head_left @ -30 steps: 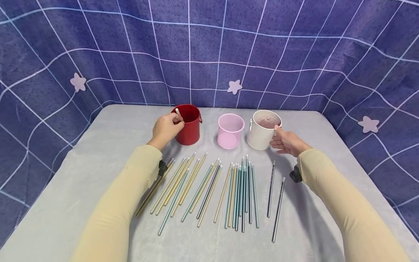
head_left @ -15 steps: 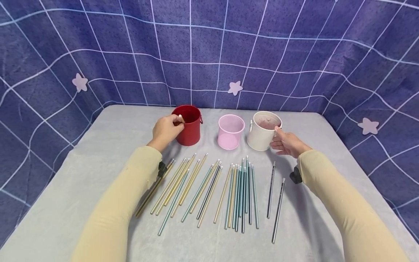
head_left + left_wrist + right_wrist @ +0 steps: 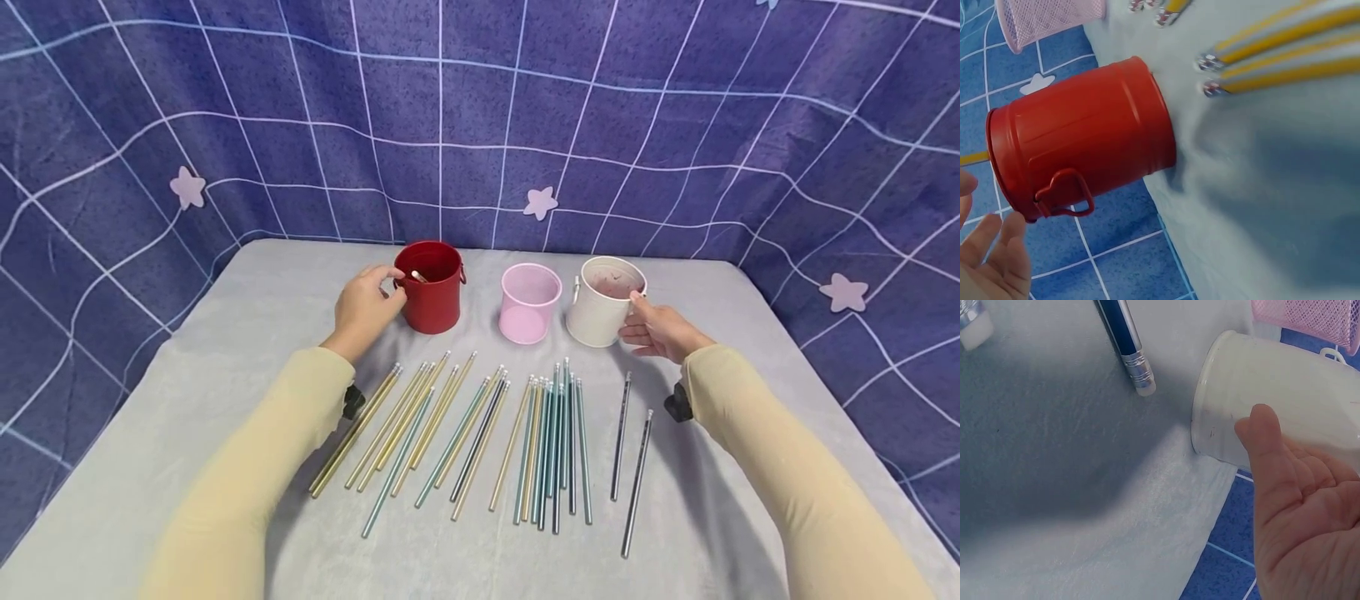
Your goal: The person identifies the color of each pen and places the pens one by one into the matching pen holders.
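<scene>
Head view: two hands at the buckets behind a row of pencils
Left hand [image 3: 365, 305], fingers loosely spread and holding nothing, sits just beside the red bucket [image 3: 432, 287], a pencil [image 3: 417, 276] inside it; right hand [image 3: 658, 327] rests relaxed against the white bucket [image 3: 602, 301], pink mesh cup [image 3: 529, 302] between

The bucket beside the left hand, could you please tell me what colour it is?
The bucket is solid red, with a small red side handle; the left wrist view shows it best.
</scene>
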`<state>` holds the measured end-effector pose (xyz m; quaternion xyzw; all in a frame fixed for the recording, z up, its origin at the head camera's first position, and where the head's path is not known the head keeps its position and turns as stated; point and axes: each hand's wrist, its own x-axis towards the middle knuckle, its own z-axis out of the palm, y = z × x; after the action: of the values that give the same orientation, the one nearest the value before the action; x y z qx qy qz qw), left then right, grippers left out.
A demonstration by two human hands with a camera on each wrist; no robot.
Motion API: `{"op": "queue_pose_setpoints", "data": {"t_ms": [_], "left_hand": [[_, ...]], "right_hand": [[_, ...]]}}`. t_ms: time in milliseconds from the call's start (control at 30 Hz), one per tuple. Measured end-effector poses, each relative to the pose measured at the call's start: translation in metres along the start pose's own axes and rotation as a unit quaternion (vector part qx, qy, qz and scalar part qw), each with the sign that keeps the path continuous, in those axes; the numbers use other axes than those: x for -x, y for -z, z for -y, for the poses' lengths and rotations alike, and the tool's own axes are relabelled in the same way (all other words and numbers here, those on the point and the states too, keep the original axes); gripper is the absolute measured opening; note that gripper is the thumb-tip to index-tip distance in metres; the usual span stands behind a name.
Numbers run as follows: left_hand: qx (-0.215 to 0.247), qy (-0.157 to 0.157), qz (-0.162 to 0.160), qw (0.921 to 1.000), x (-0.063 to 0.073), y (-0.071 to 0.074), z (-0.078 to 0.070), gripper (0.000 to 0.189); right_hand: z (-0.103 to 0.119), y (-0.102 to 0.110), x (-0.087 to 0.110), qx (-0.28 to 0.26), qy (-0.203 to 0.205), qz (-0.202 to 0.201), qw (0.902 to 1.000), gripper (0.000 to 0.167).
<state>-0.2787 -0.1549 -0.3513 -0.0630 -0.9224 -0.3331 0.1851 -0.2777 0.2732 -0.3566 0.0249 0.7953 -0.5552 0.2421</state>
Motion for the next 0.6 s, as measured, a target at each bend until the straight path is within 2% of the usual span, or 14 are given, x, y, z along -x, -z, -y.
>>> {"op": "queue_pose_setpoints", "data": {"t_ms": [167, 267, 333, 400, 500, 567, 600], "left_hand": [[-0.025, 0.012, 0.045, 0.9986, 0.011, 0.013, 0.008, 0.028], [-0.036, 0.011, 0.102, 0.9941, 0.019, 0.02, 0.012, 0.023], [-0.045, 0.004, 0.155, 0.9869, 0.025, 0.024, 0.015, 0.019], [-0.053, -0.001, 0.226, 0.9726, 0.031, 0.027, 0.016, 0.015], [-0.06, 0.006, 0.328, 0.9429, 0.039, 0.03, 0.019, 0.02], [-0.063, 0.015, 0.376, 0.9243, 0.044, 0.031, 0.022, 0.025], [-0.065, 0.021, 0.391, 0.918, 0.046, 0.032, 0.024, 0.026]], "right_hand": [[0.002, -0.002, 0.0, 0.005, -0.004, -0.003, 1.0, 0.083], [0.002, -0.003, -0.002, 0.009, -0.005, -0.005, 0.9999, 0.083], [0.001, -0.003, -0.003, 0.01, -0.004, -0.003, 0.9999, 0.085], [0.001, -0.003, -0.003, 0.008, -0.004, -0.002, 1.0, 0.086], [0.001, -0.001, -0.002, 0.006, -0.004, 0.006, 1.0, 0.087], [0.0, 0.0, -0.001, 0.006, -0.003, 0.011, 0.9999, 0.087], [-0.001, 0.001, -0.002, 0.007, -0.001, 0.013, 0.9999, 0.089]]}}
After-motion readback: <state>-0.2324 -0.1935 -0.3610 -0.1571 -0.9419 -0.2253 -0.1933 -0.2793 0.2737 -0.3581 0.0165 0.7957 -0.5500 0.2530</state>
